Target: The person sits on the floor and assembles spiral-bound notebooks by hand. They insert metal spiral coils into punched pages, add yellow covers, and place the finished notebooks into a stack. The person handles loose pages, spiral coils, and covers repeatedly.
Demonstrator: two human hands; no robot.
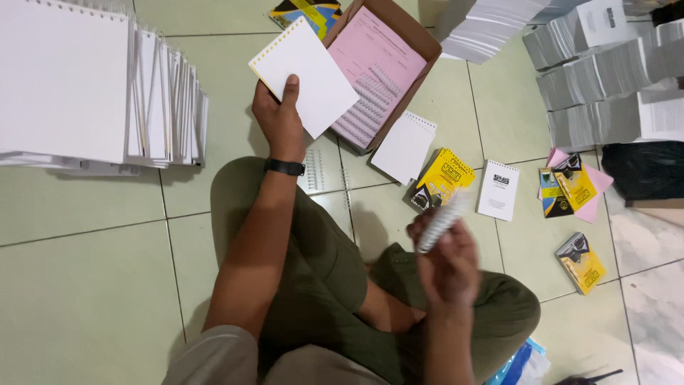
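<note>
Over tiled floor (85, 285), left hand (279, 121) holds notepad (305, 77) diagonally; right hand (449, 267) apparently grips upright spiral (440, 222).

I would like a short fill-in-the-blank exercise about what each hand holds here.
1. The left hand holds a ____ pad of punched sheets.
2. The right hand holds a white spiral ____.
3. The cardboard box contains ____ paper.

Missing words: white; coil; pink

Single head view, looking steeply down, close above lap
</note>
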